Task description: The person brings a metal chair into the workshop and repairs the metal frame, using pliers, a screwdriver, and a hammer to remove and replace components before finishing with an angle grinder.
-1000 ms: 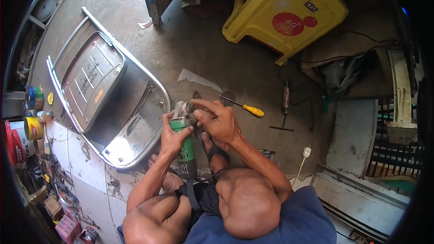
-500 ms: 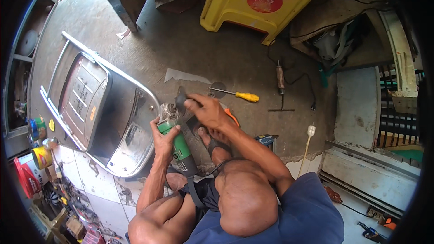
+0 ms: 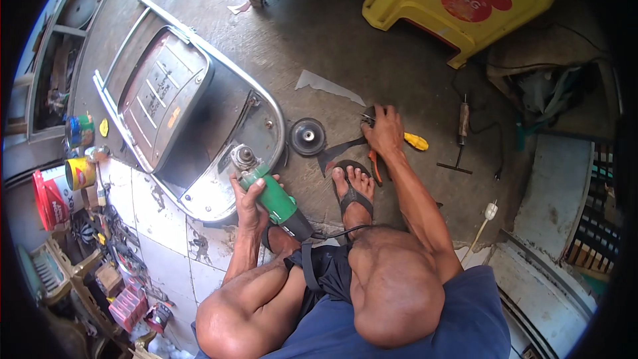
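Observation:
My left hand (image 3: 249, 203) is wrapped around the body of a green angle grinder (image 3: 278, 198). Its bare metal spindle points up, with no disc on it. On the floor beside the grinder lies a round black backing disc (image 3: 307, 137) with a metal centre. My right hand (image 3: 385, 134) is down on the floor, its thumb and fingers closed about a thin dark disc (image 3: 367, 119), mostly hidden beneath it. A screwdriver's yellow handle (image 3: 416, 141) sticks out beside that hand. An orange-handled tool (image 3: 376, 167) lies between the hand and my sandalled foot.
A metal-framed chair (image 3: 232, 83) lies on its side at the left. The yellow plastic stool (image 3: 425, 10) stands at the back. At the right are a soldering iron (image 3: 463, 123) and a white plug (image 3: 490, 211). Paint tins (image 3: 80, 173) and tools crowd the lower left.
The black backing disc has left the grinder's head and now lies on the floor. My right hand has moved right and down to the thin disc. The view has shifted left.

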The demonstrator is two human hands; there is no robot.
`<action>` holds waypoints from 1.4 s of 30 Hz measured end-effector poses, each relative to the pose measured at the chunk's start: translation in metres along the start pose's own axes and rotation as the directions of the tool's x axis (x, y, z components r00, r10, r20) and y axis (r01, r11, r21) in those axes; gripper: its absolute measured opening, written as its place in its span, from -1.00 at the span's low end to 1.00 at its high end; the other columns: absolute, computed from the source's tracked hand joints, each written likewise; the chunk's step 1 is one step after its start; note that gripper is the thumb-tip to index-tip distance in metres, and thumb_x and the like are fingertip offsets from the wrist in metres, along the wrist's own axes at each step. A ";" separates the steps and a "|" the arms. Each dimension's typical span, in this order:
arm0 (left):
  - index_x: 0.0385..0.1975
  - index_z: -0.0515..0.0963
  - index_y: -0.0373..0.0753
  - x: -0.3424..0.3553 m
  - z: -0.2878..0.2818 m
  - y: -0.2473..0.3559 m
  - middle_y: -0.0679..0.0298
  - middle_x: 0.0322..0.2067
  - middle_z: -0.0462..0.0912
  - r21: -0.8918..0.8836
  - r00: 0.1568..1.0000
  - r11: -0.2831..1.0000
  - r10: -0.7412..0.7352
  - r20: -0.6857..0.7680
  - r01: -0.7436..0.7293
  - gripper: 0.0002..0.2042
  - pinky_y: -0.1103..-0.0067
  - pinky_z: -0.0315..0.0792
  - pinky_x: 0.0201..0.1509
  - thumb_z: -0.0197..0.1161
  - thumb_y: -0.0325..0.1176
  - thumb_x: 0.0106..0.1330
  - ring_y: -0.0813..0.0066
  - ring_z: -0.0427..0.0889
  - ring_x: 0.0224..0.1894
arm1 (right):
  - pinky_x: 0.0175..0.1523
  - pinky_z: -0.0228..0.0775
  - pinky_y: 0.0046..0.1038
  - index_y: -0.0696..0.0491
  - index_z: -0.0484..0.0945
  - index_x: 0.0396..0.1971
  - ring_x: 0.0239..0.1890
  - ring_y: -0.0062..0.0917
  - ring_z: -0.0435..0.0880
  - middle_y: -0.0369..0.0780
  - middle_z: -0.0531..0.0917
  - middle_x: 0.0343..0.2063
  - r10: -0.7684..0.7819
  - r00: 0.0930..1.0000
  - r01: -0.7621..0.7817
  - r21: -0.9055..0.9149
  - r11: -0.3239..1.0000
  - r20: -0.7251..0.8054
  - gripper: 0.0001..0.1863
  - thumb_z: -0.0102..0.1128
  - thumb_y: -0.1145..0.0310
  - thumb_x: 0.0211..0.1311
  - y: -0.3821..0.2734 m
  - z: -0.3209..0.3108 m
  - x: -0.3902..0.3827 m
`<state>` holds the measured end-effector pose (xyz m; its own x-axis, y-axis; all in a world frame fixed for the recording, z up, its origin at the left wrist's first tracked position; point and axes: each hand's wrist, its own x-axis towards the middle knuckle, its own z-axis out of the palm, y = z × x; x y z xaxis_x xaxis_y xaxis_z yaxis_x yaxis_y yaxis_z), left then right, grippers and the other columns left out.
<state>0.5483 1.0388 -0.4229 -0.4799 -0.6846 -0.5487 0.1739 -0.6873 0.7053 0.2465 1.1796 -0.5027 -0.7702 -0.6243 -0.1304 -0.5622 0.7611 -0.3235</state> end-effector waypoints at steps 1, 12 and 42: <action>0.20 0.05 -0.09 -0.001 0.000 -0.002 0.04 -0.10 0.49 -0.004 1.000 1.000 -0.017 0.014 0.017 -0.32 0.21 0.66 -0.11 0.32 -0.45 0.15 0.14 0.67 -0.15 | 0.16 0.38 -0.12 0.00 0.54 0.10 0.11 -0.11 0.49 -0.07 0.52 0.02 0.069 0.998 -0.068 0.043 0.997 -0.016 -0.48 0.34 0.25 0.09 0.008 0.001 0.002; 0.17 0.10 -0.11 0.012 0.003 -0.026 0.04 -0.03 0.50 -0.039 0.980 0.995 -0.087 0.180 0.096 -0.39 0.24 0.64 -0.03 0.29 -0.49 0.17 0.12 0.67 -0.07 | 0.14 0.42 -0.12 0.03 0.56 0.00 0.12 -0.10 0.50 -0.04 0.52 -0.02 0.099 0.988 -0.109 0.079 0.991 0.120 -0.50 0.38 0.21 0.02 0.022 -0.014 0.008; 0.24 0.07 -0.13 0.021 0.010 -0.023 0.11 0.04 0.47 -0.092 0.906 0.966 -0.189 0.379 0.240 -0.25 0.28 0.45 0.20 0.32 -0.59 0.05 0.22 0.56 0.09 | -0.27 0.59 -0.56 0.26 0.59 -0.03 -0.31 -0.57 0.68 -0.17 0.71 -0.30 -0.263 0.797 -0.398 0.799 0.450 0.545 -0.66 0.31 0.40 0.26 -0.142 -0.075 -0.029</action>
<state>0.5255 1.0429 -0.4457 -0.7937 -0.3980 -0.4601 0.1321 -0.8510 0.5083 0.3261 1.1031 -0.3832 -0.3019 -0.7929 -0.5293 0.2944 0.4505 -0.8428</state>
